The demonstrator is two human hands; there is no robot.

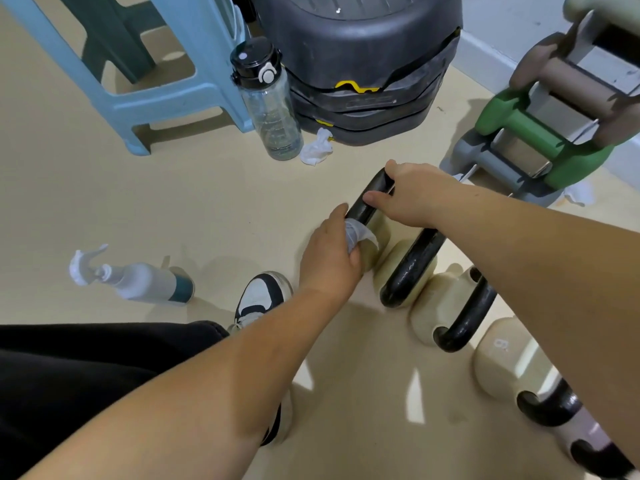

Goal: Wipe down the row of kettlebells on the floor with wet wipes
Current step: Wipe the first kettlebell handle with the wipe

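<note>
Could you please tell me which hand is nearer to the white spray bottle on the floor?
Left. The left hand, pressing a wet wipe to the end kettlebell, is right of the spray bottle; the right hand grips that kettlebell's handle, farther away.

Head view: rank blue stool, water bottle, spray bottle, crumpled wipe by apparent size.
1. blue stool, largest though cropped by the frame
2. water bottle and spray bottle: look alike, not ranked
3. crumpled wipe, smallest
</note>
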